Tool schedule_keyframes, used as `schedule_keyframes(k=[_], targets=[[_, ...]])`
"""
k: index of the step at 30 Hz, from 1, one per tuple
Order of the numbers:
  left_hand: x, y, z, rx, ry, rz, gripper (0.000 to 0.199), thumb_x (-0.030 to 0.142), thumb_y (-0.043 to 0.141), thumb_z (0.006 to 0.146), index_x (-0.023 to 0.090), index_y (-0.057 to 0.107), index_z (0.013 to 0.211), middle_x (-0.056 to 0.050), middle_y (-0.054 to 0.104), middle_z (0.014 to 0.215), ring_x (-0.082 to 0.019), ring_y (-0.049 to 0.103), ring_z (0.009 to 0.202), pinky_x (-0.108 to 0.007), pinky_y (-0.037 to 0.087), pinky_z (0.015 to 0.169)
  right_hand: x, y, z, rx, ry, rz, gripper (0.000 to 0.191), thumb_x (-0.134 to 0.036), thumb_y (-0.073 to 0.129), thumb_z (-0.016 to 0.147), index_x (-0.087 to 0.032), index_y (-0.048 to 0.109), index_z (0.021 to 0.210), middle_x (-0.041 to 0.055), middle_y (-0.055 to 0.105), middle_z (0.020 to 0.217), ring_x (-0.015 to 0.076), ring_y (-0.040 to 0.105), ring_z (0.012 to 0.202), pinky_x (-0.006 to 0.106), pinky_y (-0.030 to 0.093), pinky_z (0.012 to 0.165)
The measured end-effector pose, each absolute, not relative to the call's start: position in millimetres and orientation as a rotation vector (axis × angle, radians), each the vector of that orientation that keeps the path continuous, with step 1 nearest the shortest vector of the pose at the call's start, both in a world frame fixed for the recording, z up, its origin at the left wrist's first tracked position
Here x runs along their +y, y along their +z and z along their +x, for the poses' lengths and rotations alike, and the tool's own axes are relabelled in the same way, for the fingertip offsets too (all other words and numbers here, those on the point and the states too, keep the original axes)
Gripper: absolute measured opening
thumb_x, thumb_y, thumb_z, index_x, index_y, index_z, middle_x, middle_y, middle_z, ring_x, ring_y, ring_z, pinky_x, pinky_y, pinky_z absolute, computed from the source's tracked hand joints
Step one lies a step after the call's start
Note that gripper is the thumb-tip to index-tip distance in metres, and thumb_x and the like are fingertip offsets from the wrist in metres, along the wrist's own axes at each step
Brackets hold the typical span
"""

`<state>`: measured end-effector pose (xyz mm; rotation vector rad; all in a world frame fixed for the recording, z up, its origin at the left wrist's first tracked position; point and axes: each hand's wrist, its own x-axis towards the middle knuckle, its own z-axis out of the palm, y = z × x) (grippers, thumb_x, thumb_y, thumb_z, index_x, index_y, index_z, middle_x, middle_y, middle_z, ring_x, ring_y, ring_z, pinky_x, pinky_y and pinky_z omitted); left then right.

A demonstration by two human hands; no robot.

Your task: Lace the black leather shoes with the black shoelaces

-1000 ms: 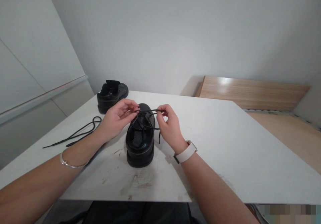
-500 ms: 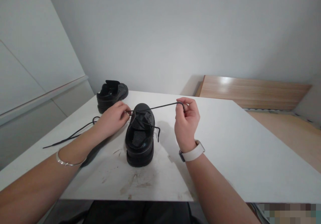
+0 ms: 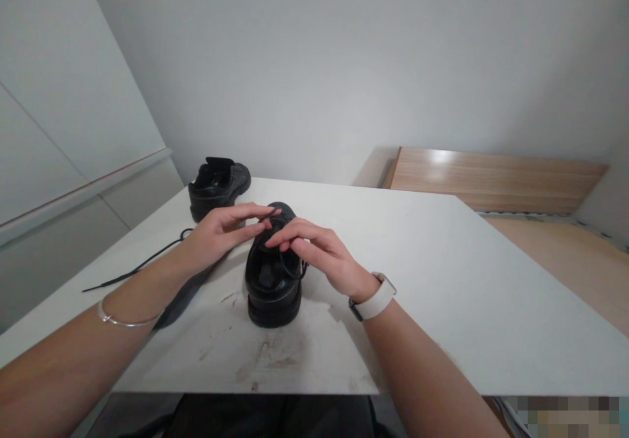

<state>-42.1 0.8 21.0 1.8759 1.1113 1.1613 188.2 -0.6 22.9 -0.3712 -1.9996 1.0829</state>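
A black lace-up shoe (image 3: 273, 310) stands in front of me on the white table, its toe pointing away and its heel towards me. Over the left side of its lacing, my left hand (image 3: 223, 232) pinches the black shoelace (image 3: 270, 215) between thumb and fingers. My right hand (image 3: 324, 251) reaches in from the other side, its fingers bent over the tongue and closed at the lace. Part of the lace loops down beside the shoe's right side, below my right fingers. Both hands cover most of the eyelets.
Another black shoe (image 3: 211, 192) stands at the table's far left. A loose black lace (image 3: 132, 272) and a dark flat insole-like piece (image 3: 184, 299) lie by my left forearm. Dirt marks spot the white table (image 3: 442, 281) near its front edge. A wooden board (image 3: 491, 176) is at the back right.
My right hand, which held the lace stretched out to the right, has moved left onto the shoe's lacing. My left hand has shifted slightly right over the shoe. The lace is now slack.
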Motion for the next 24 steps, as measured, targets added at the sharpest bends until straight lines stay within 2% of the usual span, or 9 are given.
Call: schedule_keyframes(k=[2,5,8,10,13,16,20,22,24], targets=[[1,18,-42,1.113,1.156,1.897,0.040,0.045,0.070,0.085,0.024,0.074,0.118,-0.011,0.070,0.124,-0.030,0.064,0.114,-0.047,0.050,0.104,7,15,184,-1.840,1.044,-0.487,0.031,-0.039,0.045,0.101,-0.020,0.070,0.101,0.0045,0.067,0.098,0.0154,0.061,0.093,0.032,0.050,0.089],[2,15,-39,1.153,1.156,1.990,0.038,0.043,0.067,0.088,0.024,0.073,0.121,-0.010,0.071,0.120,-0.027,0.065,0.109,-0.043,0.050,0.101,23,-2,178,-1.670,0.906,-0.739,0.024,-0.034,0.052,0.097,-0.019,0.068,0.105,0.0062,0.068,0.104,0.0156,0.062,0.095,0.032,0.050,0.088],[1,13,-35,1.176,1.212,2.030,0.034,0.040,0.067,0.088,0.023,0.075,0.117,-0.009,0.073,0.108,-0.024,0.065,0.100,-0.038,0.053,0.092,34,-15,174,-1.777,0.861,-0.815,0.025,-0.028,0.055,0.094,-0.021,0.065,0.115,0.0083,0.066,0.121,0.0172,0.061,0.106,0.033,0.050,0.089],[0,12,-32,1.166,1.264,2.017,0.031,0.039,0.068,0.087,0.023,0.077,0.112,-0.008,0.073,0.104,-0.022,0.065,0.097,-0.036,0.053,0.089,37,-18,173,-1.898,0.842,-0.783,0.026,-0.027,0.054,0.095,-0.022,0.064,0.118,0.0078,0.065,0.125,0.0179,0.059,0.113,0.035,0.050,0.091],[1,10,-31,1.141,1.320,1.957,0.027,0.037,0.069,0.086,0.024,0.078,0.109,-0.007,0.072,0.104,-0.022,0.065,0.098,-0.036,0.053,0.090,37,-18,172,-1.946,0.816,-0.794,0.024,-0.029,0.056,0.094,-0.023,0.065,0.116,0.0066,0.066,0.121,0.0175,0.059,0.112,0.033,0.050,0.088],[2,9,-32,1.125,1.354,1.902,0.022,0.035,0.070,0.086,0.024,0.079,0.103,-0.006,0.073,0.104,-0.022,0.066,0.098,-0.036,0.053,0.091,40,-18,171,-1.902,0.773,-0.856,0.018,-0.027,0.059,0.091,-0.021,0.066,0.106,0.0050,0.068,0.111,0.0163,0.061,0.101,0.031,0.050,0.082],[1,13,-35,1.212,1.423,1.880,0.019,0.035,0.068,0.086,0.022,0.076,0.098,-0.005,0.070,0.089,-0.019,0.063,0.078,-0.032,0.053,0.072,44,-18,171,-1.847,0.710,-0.916,0.011,-0.027,0.056,0.090,-0.019,0.064,0.089,0.0037,0.065,0.094,0.0158,0.060,0.088,0.031,0.049,0.076],[-2,17,-37,1.326,1.402,1.995,0.024,0.036,0.066,0.086,0.021,0.072,0.103,-0.004,0.065,0.083,-0.017,0.060,0.072,-0.029,0.050,0.066,44,-18,172,-1.828,0.689,-0.933,0.013,-0.027,0.054,0.090,-0.019,0.061,0.082,0.0032,0.063,0.090,0.0159,0.058,0.085,0.031,0.048,0.075],[-5,23,-40,1.486,1.275,2.253,0.032,0.031,0.063,0.085,0.022,0.069,0.115,-0.004,0.065,0.090,-0.018,0.060,0.075,-0.028,0.048,0.065,43,-17,173,-1.812,0.669,-0.942,0.013,-0.026,0.053,0.088,-0.019,0.058,0.078,0.0029,0.061,0.088,0.0161,0.056,0.084,0.031,0.047,0.074]])
